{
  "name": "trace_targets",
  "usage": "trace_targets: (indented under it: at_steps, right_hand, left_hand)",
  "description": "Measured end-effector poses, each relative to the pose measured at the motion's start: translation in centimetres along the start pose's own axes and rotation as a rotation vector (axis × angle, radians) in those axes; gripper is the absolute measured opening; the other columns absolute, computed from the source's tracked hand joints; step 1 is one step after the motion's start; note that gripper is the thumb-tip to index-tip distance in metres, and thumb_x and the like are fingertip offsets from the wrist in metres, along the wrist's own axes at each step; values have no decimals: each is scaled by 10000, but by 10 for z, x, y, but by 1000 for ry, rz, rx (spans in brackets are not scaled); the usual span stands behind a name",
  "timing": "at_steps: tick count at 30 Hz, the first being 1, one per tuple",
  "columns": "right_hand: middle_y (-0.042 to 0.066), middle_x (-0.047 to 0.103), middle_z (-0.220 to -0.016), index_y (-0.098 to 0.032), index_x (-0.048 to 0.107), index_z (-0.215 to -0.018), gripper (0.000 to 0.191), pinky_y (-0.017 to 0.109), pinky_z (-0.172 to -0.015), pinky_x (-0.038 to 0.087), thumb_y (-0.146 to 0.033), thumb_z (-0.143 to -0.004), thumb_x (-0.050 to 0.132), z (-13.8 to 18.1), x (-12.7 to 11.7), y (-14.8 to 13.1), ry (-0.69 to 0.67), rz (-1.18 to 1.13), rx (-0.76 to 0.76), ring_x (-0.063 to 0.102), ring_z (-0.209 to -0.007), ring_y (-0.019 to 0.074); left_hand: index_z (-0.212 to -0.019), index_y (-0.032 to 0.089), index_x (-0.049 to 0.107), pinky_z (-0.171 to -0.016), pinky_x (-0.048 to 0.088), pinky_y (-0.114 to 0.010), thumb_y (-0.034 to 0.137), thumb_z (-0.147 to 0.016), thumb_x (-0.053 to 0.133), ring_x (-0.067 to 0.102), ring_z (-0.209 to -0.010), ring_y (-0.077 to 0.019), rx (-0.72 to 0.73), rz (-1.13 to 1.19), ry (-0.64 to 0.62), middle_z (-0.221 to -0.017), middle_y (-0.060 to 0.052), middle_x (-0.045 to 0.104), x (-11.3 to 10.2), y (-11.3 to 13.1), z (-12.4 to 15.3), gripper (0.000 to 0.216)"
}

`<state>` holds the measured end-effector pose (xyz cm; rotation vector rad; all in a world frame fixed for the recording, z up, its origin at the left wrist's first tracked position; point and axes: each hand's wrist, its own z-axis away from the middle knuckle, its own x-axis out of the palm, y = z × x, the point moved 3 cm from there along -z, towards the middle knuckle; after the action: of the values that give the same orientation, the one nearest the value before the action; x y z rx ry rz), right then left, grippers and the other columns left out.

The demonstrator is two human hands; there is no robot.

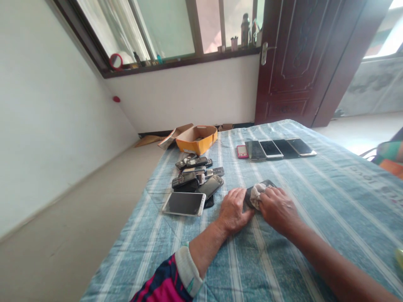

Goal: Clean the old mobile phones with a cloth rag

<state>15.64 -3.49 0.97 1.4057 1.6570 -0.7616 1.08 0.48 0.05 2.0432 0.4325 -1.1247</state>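
A dark mobile phone (269, 183) lies on the blue striped cloth between my hands, mostly covered by them. My left hand (233, 209) grips its left edge, with the thumb at the near side. Bunched in my right hand (278, 207) is a pale cloth (257, 193), pressed against the phone's face. Left of my hands sits a heap of several old phones: a white-framed smartphone (184, 204) nearest me, a dark smartphone (213, 184) leaning behind it, and keypad phones (184, 180) farther back.
An orange open box (201, 142) stands at the far left of the striped bedcover (315, 201). Farther right, several smartphones (271, 149) lie in a row beside a small red phone (242, 152). A dark red door (296, 63) and a windowsill (189, 63) are beyond.
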Motion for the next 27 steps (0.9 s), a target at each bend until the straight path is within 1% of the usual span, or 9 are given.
trace_targets:
  at_steps: [3, 6, 10, 14, 17, 22, 27]
  right_hand:
    - [86, 644, -803, -172, 651, -733, 146, 348, -824, 319, -164, -850, 566, 1, 3, -9, 36, -43, -79, 544, -836, 236]
    - [82, 647, -817, -174, 647, -734, 144, 345, -844, 314, -171, -855, 568, 0, 4, -10, 44, -68, -102, 545, -858, 232]
    - [69, 654, -818, -182, 647, -742, 148, 347, -812, 301, -168, -856, 554, -1, 4, 2, 13, -32, -15, 555, -835, 220]
    - [67, 656, -777, -183, 653, -725, 173, 371, -832, 280, -195, -864, 550, -2, 2, 17, -20, 57, 85, 564, -801, 230]
    - [77, 652, -746, -180, 652, -702, 191, 374, -810, 275, -202, -862, 549, -1, 2, 19, -28, 117, 114, 556, -766, 238]
    - [84, 634, -726, -180, 642, -674, 185, 369, -777, 284, -166, -837, 556, 1, 2, 4, -8, 97, 45, 529, -727, 236]
    - [98, 645, -798, -168, 659, -724, 157, 365, -855, 291, -153, -843, 557, 1, 2, -13, 45, 3, -79, 537, -841, 246]
  left_hand:
    - [-1185, 154, 530, -1047, 420, -476, 239, -739, 679, 538, -1173, -302, 3, 3, -5, -1217, -131, 616, 0, 0, -1, 478]
    - [-1173, 139, 538, -1049, 420, -462, 235, -733, 690, 538, -1170, -303, 5, 3, -6, -1213, -140, 616, 0, 1, -1, 475]
    - [-1203, 125, 529, -1049, 422, -469, 242, -731, 702, 535, -1176, -310, 4, -5, 0, -1229, -153, 608, 0, 1, -1, 517]
    - [-1225, 114, 520, -1051, 421, -485, 249, -717, 727, 532, -1182, -318, 9, -14, -2, -1237, -162, 604, 0, 1, -1, 565]
    - [-1228, 125, 519, -1049, 423, -488, 254, -717, 732, 532, -1185, -316, 11, -16, -1, -1240, -155, 604, -1, 1, -1, 568]
    - [-1236, 116, 512, -1059, 415, -481, 249, -718, 725, 521, -1203, -316, 4, -13, -10, -1261, -165, 594, 0, 1, -1, 575]
    - [-1181, 139, 540, -1049, 420, -465, 237, -736, 686, 540, -1167, -301, 10, 0, 0, -1215, -142, 616, -1, 1, -1, 479]
